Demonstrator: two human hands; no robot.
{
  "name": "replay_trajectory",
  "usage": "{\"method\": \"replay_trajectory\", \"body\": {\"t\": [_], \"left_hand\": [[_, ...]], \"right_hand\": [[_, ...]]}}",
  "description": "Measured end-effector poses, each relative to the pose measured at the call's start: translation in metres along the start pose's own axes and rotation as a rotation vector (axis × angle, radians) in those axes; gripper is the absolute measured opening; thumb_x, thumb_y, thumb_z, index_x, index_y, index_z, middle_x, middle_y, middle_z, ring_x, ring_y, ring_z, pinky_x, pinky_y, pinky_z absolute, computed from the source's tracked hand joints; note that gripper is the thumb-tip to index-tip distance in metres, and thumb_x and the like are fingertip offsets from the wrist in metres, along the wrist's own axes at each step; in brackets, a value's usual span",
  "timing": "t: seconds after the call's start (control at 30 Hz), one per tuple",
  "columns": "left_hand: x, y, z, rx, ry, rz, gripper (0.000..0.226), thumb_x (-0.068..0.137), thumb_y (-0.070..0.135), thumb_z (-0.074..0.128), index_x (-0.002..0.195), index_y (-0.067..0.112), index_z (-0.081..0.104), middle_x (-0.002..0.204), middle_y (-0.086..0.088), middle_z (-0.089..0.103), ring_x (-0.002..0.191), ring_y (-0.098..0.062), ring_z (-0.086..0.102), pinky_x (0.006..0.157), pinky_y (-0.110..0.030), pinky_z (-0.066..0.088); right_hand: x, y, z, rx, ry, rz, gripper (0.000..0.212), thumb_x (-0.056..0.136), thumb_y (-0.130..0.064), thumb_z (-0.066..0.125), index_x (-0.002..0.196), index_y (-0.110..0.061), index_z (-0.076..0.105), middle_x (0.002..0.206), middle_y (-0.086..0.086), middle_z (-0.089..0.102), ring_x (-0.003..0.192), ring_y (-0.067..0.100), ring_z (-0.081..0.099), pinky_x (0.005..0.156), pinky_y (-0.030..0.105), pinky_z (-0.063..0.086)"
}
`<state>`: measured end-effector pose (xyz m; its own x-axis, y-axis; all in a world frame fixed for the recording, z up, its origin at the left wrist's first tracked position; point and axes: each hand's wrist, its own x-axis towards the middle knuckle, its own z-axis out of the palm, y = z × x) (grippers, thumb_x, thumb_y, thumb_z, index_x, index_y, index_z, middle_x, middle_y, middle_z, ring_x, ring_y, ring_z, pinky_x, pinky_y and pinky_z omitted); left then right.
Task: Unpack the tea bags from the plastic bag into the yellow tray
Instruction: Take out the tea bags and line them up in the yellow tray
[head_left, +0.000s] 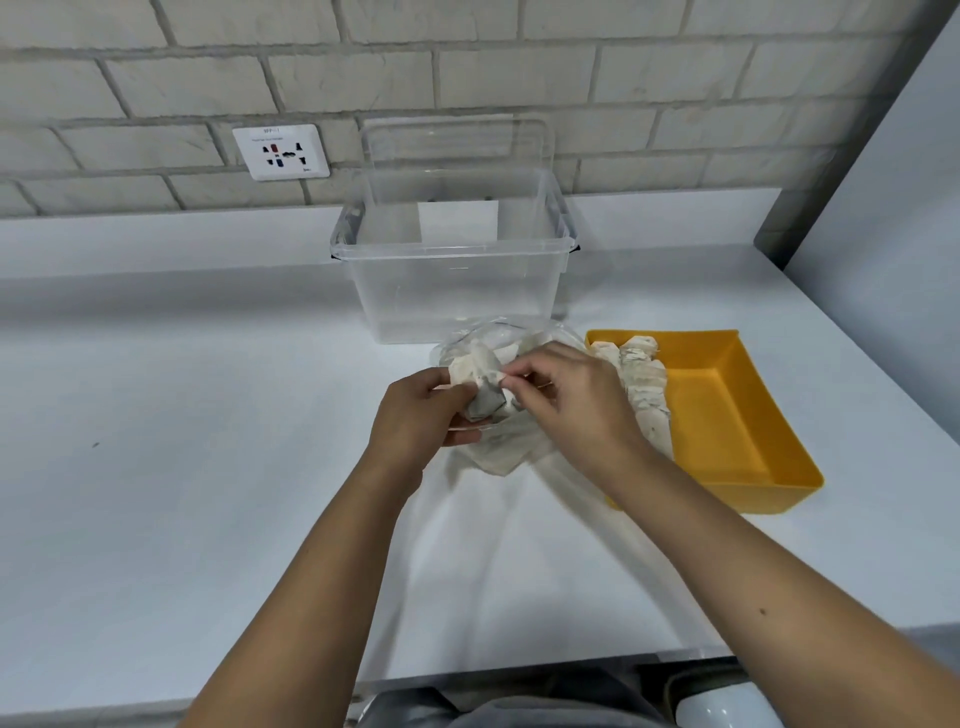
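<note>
Clear plastic bag (498, 441) lies on the white surface (208, 415) beside the yellow tray (727, 410), the left hand (415, 415) and right hand (566, 395) pinching one tea bag (483, 400) from it, next, probably, a short carry right to the row of tea bags (644, 395) already there.

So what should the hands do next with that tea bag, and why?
Probably lift the tea bag out of the plastic bag and across into the yellow tray: both hands pinch it, and the tray's row has room beside it.
</note>
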<state>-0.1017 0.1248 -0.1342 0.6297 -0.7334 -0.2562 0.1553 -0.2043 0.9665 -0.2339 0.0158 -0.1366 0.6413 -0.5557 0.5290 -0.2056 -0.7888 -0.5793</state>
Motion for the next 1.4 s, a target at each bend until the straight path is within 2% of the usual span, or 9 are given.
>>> {"method": "replay_trajectory", "body": {"t": [0.2, 0.4, 0.6, 0.67, 0.77, 0.87, 1.03, 1.27, 1.4], "left_hand": [[-0.007, -0.005, 0.007, -0.130, -0.002, -0.020, 0.019, 0.099, 0.015, 0.056, 0.102, 0.007, 0.072, 0.089, -0.012, 0.076, 0.078, -0.020, 0.075, 0.073, -0.032, 0.062], [-0.006, -0.002, 0.011, -0.076, 0.066, -0.008, 0.047, 0.092, 0.043, 0.065, 0.088, -0.003, 0.072, 0.080, -0.015, 0.073, 0.077, -0.024, 0.075, 0.067, -0.028, 0.061], [0.003, -0.003, 0.000, 0.024, 0.187, 0.075, 0.016, 0.092, 0.013, 0.065, 0.080, 0.007, 0.073, 0.066, -0.007, 0.069, 0.064, -0.021, 0.070, 0.064, -0.030, 0.061], [0.010, -0.004, -0.007, 0.163, 0.278, 0.149, 0.014, 0.091, 0.017, 0.064, 0.083, 0.013, 0.075, 0.069, -0.005, 0.072, 0.064, -0.023, 0.072, 0.069, -0.037, 0.062], [0.015, 0.000, -0.009, 0.277, 0.303, 0.218, 0.017, 0.091, 0.020, 0.062, 0.083, 0.013, 0.075, 0.065, -0.002, 0.071, 0.061, -0.021, 0.072, 0.073, -0.042, 0.061], [0.017, 0.006, -0.006, 0.319, 0.280, 0.235, 0.019, 0.090, 0.021, 0.061, 0.078, 0.013, 0.074, 0.062, 0.000, 0.070, 0.059, -0.018, 0.072, 0.073, -0.042, 0.060], [0.020, 0.002, -0.007, 0.277, 0.279, 0.203, 0.016, 0.090, 0.019, 0.062, 0.081, 0.014, 0.075, 0.064, 0.000, 0.070, 0.059, -0.017, 0.071, 0.073, -0.043, 0.061], [0.017, -0.001, -0.009, 0.210, 0.261, 0.179, 0.019, 0.091, 0.018, 0.063, 0.075, 0.022, 0.073, 0.064, -0.001, 0.070, 0.060, -0.015, 0.070, 0.072, -0.040, 0.062], [0.016, 0.001, -0.008, 0.195, 0.255, 0.168, 0.020, 0.091, 0.016, 0.063, 0.074, 0.023, 0.072, 0.067, -0.003, 0.070, 0.064, -0.018, 0.070, 0.072, -0.039, 0.063]], "right_hand": [[-0.017, 0.003, 0.010, -0.078, 0.007, -0.150, 0.006, 0.086, -0.010, 0.070, 0.091, -0.008, 0.073, 0.092, 0.001, 0.068, 0.083, 0.014, 0.066, 0.071, 0.030, 0.055], [-0.013, 0.003, 0.013, -0.085, -0.068, -0.170, 0.009, 0.085, -0.012, 0.070, 0.093, -0.009, 0.074, 0.095, 0.000, 0.067, 0.082, 0.016, 0.067, 0.071, 0.035, 0.057], [0.008, 0.002, 0.000, 0.222, -0.170, 0.184, 0.026, 0.078, -0.005, 0.077, 0.100, -0.017, 0.073, 0.100, -0.002, 0.070, 0.075, 0.004, 0.067, 0.076, 0.016, 0.053], [0.016, 0.011, 0.003, 0.143, -0.203, 0.339, 0.028, 0.080, -0.005, 0.075, 0.106, -0.018, 0.073, 0.100, -0.003, 0.070, 0.073, 0.003, 0.064, 0.076, 0.011, 0.051], [0.028, 0.026, 0.019, -0.083, -0.394, 0.398, 0.025, 0.085, -0.009, 0.071, 0.109, -0.014, 0.073, 0.105, 0.001, 0.072, 0.091, 0.013, 0.065, 0.087, 0.022, 0.050], [0.036, 0.032, 0.038, -0.223, -0.542, 0.415, 0.016, 0.087, -0.018, 0.069, 0.101, -0.011, 0.075, 0.102, 0.005, 0.072, 0.097, 0.021, 0.065, 0.081, 0.026, 0.047], [0.038, 0.028, 0.057, -0.342, -0.630, 0.482, 0.023, 0.086, -0.035, 0.065, 0.079, -0.013, 0.064, 0.084, 0.006, 0.064, 0.082, 0.025, 0.062, 0.065, 0.030, 0.043], [0.033, 0.034, 0.059, -0.246, -0.580, 0.547, 0.033, 0.085, -0.037, 0.061, 0.060, -0.017, 0.050, 0.069, 0.002, 0.056, 0.072, 0.024, 0.057, 0.059, 0.031, 0.038], [0.036, 0.032, 0.064, -0.144, -0.642, 0.597, 0.040, 0.084, -0.045, 0.064, 0.057, -0.020, 0.048, 0.063, 0.001, 0.055, 0.069, 0.024, 0.055, 0.066, 0.033, 0.041]]}}
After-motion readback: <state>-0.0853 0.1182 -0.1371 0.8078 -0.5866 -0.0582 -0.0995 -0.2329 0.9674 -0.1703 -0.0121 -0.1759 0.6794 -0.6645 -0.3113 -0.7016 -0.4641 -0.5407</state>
